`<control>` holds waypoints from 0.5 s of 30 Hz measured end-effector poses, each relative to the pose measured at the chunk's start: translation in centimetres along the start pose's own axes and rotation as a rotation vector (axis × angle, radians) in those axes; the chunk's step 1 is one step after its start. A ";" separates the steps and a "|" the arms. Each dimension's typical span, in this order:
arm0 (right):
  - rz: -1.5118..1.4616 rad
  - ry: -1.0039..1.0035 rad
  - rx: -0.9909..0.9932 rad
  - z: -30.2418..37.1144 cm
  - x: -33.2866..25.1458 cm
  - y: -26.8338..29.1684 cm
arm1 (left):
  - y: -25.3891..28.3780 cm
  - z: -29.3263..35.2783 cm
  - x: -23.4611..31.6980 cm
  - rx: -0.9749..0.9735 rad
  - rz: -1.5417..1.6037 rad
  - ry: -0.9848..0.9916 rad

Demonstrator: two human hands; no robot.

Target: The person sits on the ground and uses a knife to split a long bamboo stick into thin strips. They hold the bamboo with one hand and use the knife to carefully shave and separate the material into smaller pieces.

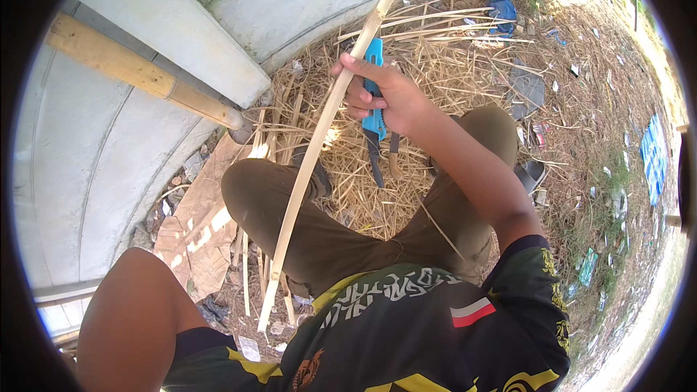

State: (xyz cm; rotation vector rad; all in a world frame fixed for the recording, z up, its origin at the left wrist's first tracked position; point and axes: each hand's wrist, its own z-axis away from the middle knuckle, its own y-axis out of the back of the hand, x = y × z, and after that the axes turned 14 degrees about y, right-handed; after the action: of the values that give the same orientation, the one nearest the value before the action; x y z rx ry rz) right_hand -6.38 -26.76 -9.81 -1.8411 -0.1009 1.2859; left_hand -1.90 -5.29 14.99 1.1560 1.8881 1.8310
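Observation:
My right hand is closed on two things at once. Thumb and forefinger pinch a long, pale bamboo strip, and the other fingers wrap round a blue utility knife. The knife's dark blade end points down toward the ground between my knees. The strip runs slanting from the wall at the top, across my bent left knee, to beside my shirt at the lower left. Darker joints show near both its ends. My left upper arm and elbow are at the lower left; the left hand is out of sight.
Bamboo shavings and thin strips cover the ground before me. A pale panel wall stands ahead and left, with a bamboo pole beside a white beam. Flattened cardboard lies left. Litter and a blue-white sheet lie right.

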 end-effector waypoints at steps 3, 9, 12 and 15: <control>-0.019 0.028 -0.050 0.1 -0.5 0.3 | 0.2 0.1 0.5 0.029 0.012 0.023; -0.016 0.029 -0.029 1.5 0.0 -0.5 | -0.6 1.6 1.2 0.122 0.024 0.026; -0.039 0.033 -0.074 0.5 0.2 -0.6 | -0.5 2.1 1.1 0.128 0.015 0.012; -0.020 -0.002 -0.093 0.3 -0.2 -0.5 | -0.6 2.1 1.5 0.137 0.025 0.016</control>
State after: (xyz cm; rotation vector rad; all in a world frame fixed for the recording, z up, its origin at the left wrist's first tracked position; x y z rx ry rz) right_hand -6.55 -26.33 -9.31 -1.9125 -0.1825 1.2878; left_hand -1.62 -2.72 14.58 1.2175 2.0444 1.7518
